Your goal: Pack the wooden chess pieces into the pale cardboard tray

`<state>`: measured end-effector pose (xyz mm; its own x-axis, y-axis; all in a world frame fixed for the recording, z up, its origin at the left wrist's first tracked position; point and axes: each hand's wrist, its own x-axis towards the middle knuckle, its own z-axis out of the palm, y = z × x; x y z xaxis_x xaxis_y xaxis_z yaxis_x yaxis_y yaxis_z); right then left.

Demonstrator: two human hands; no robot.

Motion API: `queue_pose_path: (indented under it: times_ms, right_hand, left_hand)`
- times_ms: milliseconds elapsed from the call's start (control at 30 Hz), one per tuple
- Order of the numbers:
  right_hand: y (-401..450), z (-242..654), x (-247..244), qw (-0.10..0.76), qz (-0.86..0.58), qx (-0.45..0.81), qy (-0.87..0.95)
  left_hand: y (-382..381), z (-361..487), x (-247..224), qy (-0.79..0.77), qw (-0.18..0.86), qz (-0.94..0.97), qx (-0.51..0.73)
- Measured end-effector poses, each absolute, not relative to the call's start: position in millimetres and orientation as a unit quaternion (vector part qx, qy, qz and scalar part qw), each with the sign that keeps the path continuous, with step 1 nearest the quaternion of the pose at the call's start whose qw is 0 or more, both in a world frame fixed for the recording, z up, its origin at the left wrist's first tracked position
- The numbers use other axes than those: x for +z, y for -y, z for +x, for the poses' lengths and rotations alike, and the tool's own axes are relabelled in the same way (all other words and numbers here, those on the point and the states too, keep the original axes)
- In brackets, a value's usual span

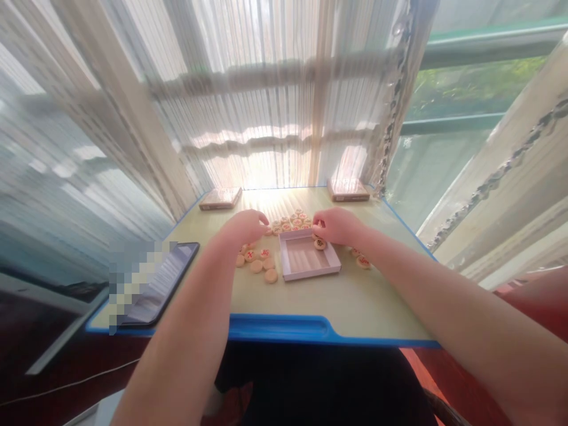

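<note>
My left hand (252,225) is bent at the wrist over the table, fingers curled down beside the left end of a cluster of round wooden Chinese chess pieces (296,220). Whatever those fingers hold, if anything, is hidden. At the back right corner of a shallow white box (289,276), my right hand (333,226) pinches a Chinese chess piece, mostly covered by the fingers. Just below them a piece with a dark character (320,244) shows inside the box. Loose pieces, some with red characters (265,253) and some plain side up (270,276), lie left of the box.
A few more pieces (362,261) lie under my right forearm. A phone or tablet (166,290) rests at the table's left edge. Two flat boxes stand at the back, one left (220,199), one right (348,190). The table has a blue rim (279,328); curtains hang behind.
</note>
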<state>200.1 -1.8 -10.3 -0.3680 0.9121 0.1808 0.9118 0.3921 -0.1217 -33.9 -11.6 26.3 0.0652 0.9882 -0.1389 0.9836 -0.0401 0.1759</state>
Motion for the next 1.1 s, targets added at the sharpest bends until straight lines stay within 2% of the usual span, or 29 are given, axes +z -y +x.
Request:
queue_pose_path:
  times_ms: [233,367,433,500,633,700,800,967,1100]
  right_hand:
    - [0,202,-11,0.112,-0.549,0.004,0.828]
    - [0,202,-11,0.114,-0.547,0.011,0.829]
    - [0,203,-12,0.121,-0.545,0.010,0.830]
    - [-1,203,-13,0.134,-0.543,0.013,0.829]
    - [1,203,-14,0.180,-0.539,-0.009,0.823]
    - [3,203,-14,0.201,-0.528,-0.048,0.824]
    - [7,201,-14,0.227,-0.507,-0.096,0.826]
    - [10,199,-14,0.230,-0.484,-0.124,0.835]
    - [7,201,-17,0.224,-0.486,-0.129,0.835]
  left_hand:
    - [6,-39,19,-0.694,0.075,0.714,-0.057]
    - [3,-37,15,-0.698,0.054,0.713,-0.028]
    - [3,-37,16,-0.697,0.073,0.713,0.026]
    - [5,-37,18,-0.684,0.150,0.704,0.119]
    - [9,-33,26,-0.568,0.431,0.633,0.300]
    - [10,-32,28,-0.522,0.504,0.587,0.359]
    - [9,-34,31,-0.526,0.511,0.554,0.396]
    - [1,-51,28,-0.554,0.498,0.567,0.352]
    - [-2,-62,26,-0.601,0.447,0.581,0.317]
